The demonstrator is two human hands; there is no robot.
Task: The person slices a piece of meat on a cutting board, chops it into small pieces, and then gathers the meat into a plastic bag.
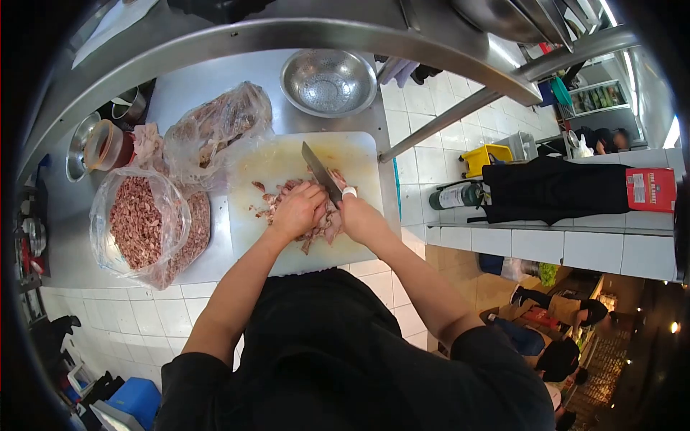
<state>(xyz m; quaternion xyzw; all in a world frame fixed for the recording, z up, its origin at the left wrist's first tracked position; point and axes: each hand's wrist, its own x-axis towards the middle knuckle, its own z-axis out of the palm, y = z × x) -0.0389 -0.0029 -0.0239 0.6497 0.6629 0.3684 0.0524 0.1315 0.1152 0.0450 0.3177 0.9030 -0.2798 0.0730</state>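
My right hand [361, 219] grips a kitchen knife [321, 172] by its handle, the blade angled away toward the upper left over the cutting board. Just left of the blade, my left hand [300, 210] has its fingers curled and pressed down on the meat [327, 228]. Under and around both hands lie pieces of this meat, pinkish and brown, with small chopped bits at the left. All of it rests on a white cutting board [269, 156] with yellowish stains. Part of the meat is hidden by my fingers.
Left of the board stands an open plastic bag of chopped meat [136, 223]. Behind it lies another clear bag with larger pieces [219, 129]. A metal bowl [328, 82] sits at the back. A steel rail [302, 34] crosses above the counter. Other people are at the lower right.
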